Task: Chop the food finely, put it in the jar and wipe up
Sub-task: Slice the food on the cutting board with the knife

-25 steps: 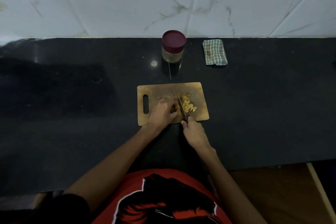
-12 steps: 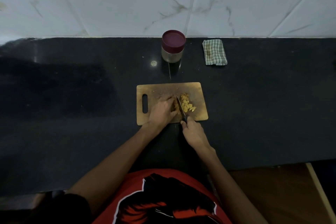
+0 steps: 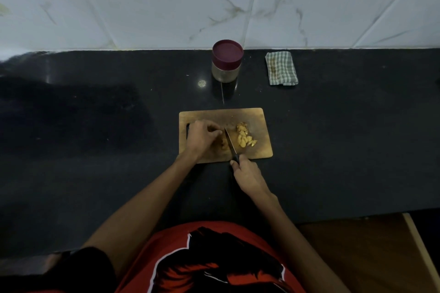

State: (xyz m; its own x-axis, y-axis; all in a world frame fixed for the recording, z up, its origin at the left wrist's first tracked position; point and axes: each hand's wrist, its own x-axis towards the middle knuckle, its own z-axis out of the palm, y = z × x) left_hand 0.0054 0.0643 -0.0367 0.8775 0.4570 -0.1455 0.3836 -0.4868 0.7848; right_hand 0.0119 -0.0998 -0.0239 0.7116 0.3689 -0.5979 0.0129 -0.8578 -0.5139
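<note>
The worry here is the left hand (image 3: pixel 202 137): its curled fingers (image 3: pixel 215 131) sit right up against the thin steel blade of the black-handled knife (image 3: pixel 230 142), pinning down a small uncut piece of the pale yellow food that is mostly hidden beneath them. If the blade wanders left or the piece rolls, a fingertip could get nicked. The rectangular wooden chopping board (image 3: pixel 259 116) lies on the glossy black counter (image 3: pixel 345 126) with nothing visible under it, so a hard stroke might make it skid.

The right hand (image 3: pixel 247 173) hangs just off the board's near edge, fingers wrapped tight round the knife handle, blade angled away across the board. The left forearm reaches in from the lower left, knuckles up.

The heap of chopped yellow food (image 3: pixel 244 137) lies right of the blade, in coarse chunks, so I'd judge plenty of chopping is left. The glass jar with the maroon lid (image 3: pixel 227 60) stands closed behind the board, and the folded green checked cloth (image 3: pixel 281 68) waits to its right.
</note>
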